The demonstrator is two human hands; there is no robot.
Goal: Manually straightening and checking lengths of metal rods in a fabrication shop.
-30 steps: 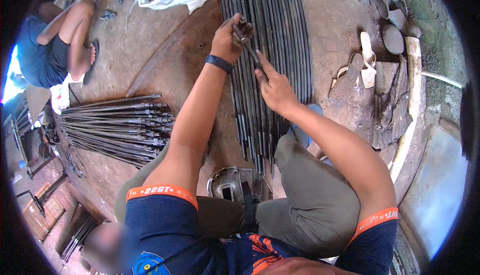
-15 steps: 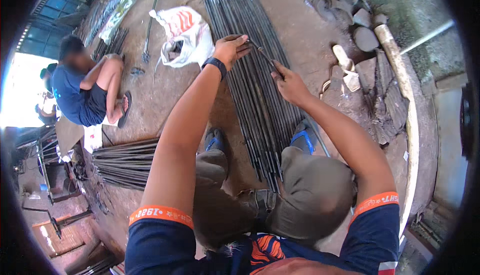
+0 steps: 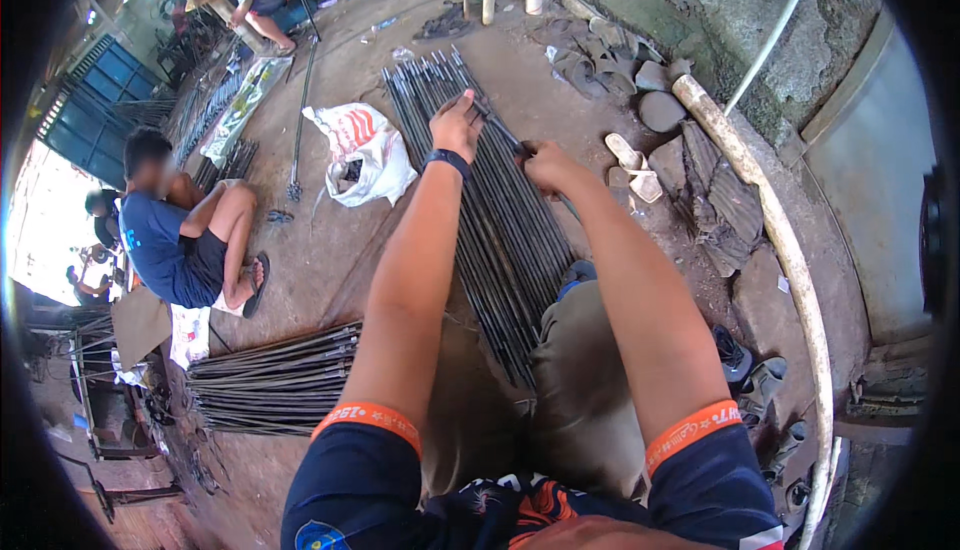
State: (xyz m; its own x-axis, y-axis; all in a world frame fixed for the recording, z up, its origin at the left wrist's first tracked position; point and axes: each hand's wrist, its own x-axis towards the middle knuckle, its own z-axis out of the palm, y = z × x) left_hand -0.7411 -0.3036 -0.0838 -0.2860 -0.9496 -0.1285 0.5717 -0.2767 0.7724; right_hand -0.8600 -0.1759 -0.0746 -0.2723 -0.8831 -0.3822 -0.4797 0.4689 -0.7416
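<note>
Out in front of me, over a bundle of long dark metal rods (image 3: 500,220) lying on the floor, I hold another dark metal rod (image 3: 503,131). My left hand (image 3: 457,130) is closed around its far end, thumb uppermost. Lower down and to the right, my right hand (image 3: 546,166) grips the same rod in a fist. A short stretch of it shows between the two hands, slanting down to the right. Behind my right forearm the rest is mostly hidden. The floor bundle runs away from me, starting between my knees.
A white sack (image 3: 375,155), open at the top, stands left of the bundle. More rods (image 3: 270,380) lie at my left, near a seated person (image 3: 185,220). On the right are sandals (image 3: 632,167), stones (image 3: 662,113) and a long pale pole (image 3: 775,210). Another person sits at the back.
My view has tilted up, showing more of the far floor. My left fingers, stretched out along the rod's end before, are now curled round it. My right hand still grips the rod.
</note>
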